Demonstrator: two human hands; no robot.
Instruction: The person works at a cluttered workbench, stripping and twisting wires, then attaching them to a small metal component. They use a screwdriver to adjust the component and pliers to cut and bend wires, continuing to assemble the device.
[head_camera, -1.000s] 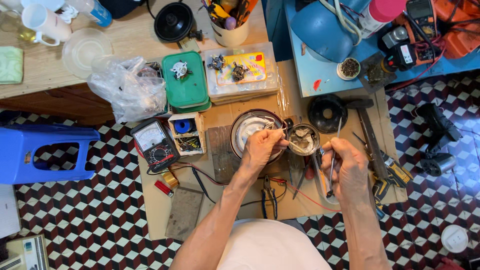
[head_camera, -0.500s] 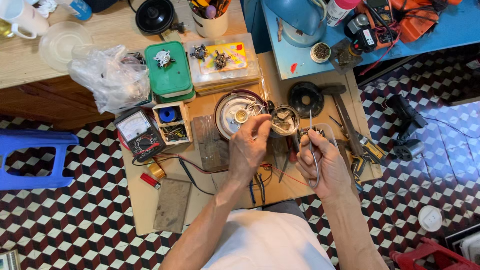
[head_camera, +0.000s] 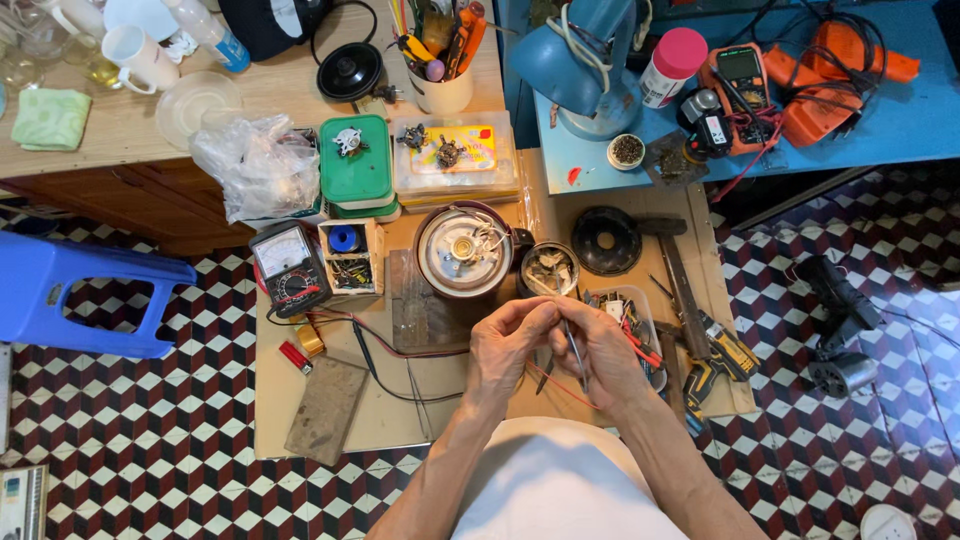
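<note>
The left hand (head_camera: 510, 345) and the right hand (head_camera: 598, 352) meet over the low cardboard-topped counter (head_camera: 340, 420), fingertips drawn together. The right hand is closed on a thin metal tool (head_camera: 573, 350), seemingly tweezers, which slants down toward 6 o'clock; the left pinches at its upper end, though what tiny part sits there I cannot tell. The step looks like fine fitting or picking of a small piece, and the next move would call for a steady, precise pinch. At 11 o'clock from the hands lies the round open motor housing (head_camera: 462, 250), with a small tin of bits (head_camera: 549, 268) just beside it at 12. An analogue meter (head_camera: 290, 268) lies farther off at 10 o'clock.
</note>
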